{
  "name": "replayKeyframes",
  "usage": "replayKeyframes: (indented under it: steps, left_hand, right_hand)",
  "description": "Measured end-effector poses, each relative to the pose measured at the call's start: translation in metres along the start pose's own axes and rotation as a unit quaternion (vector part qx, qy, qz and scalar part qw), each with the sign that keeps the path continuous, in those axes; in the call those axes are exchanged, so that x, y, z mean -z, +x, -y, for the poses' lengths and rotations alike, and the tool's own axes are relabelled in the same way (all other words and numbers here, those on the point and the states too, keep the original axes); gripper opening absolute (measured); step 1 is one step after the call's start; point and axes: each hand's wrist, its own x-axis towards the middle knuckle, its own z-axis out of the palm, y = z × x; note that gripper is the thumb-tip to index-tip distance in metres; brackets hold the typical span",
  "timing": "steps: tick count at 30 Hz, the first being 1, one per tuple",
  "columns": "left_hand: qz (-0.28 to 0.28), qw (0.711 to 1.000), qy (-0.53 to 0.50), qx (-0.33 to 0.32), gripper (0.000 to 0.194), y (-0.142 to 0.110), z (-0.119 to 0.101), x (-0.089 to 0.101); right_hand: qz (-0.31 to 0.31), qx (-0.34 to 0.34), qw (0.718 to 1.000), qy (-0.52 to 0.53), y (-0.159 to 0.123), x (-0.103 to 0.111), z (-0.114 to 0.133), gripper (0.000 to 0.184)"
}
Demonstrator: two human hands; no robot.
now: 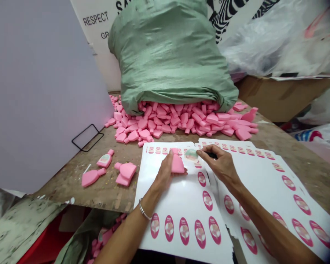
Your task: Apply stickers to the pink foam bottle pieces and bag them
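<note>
My left hand (165, 174) is closed around a small pink bottle-shaped piece (177, 163), held upright over a white sticker sheet (178, 205). My right hand (221, 163) pinches an oval sticker (191, 154) by its edge, just right of the pink piece and close to touching it. The sheet under both hands carries several pink oval stickers, with many gaps where ovals are gone. A metal bangle sits on my left wrist.
A green sack (170, 55) lies open at the back, spilling a heap of pink pieces (181, 119) onto the worn table (79, 176). One labelled pink piece (105, 159) and three plain ones lie at left. More sticker sheets (277, 183) overlap at right. A grey board (38, 84) stands left.
</note>
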Motion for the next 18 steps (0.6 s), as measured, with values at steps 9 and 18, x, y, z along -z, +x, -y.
replayKeyframes:
  steps: [9, 18]
  left_hand:
    - [0.047, 0.997, -0.055, 0.004, 0.057, -0.026, -0.015, -0.012]
    - [0.054, 0.997, -0.054, 0.020, 0.059, -0.029, -0.016, -0.009]
  right_hand:
    - [0.113, -0.034, 0.988, 0.095, -0.019, -0.011, 0.032, 0.033]
    - [0.110, -0.006, 0.991, 0.072, -0.022, -0.007, 0.038, 0.030]
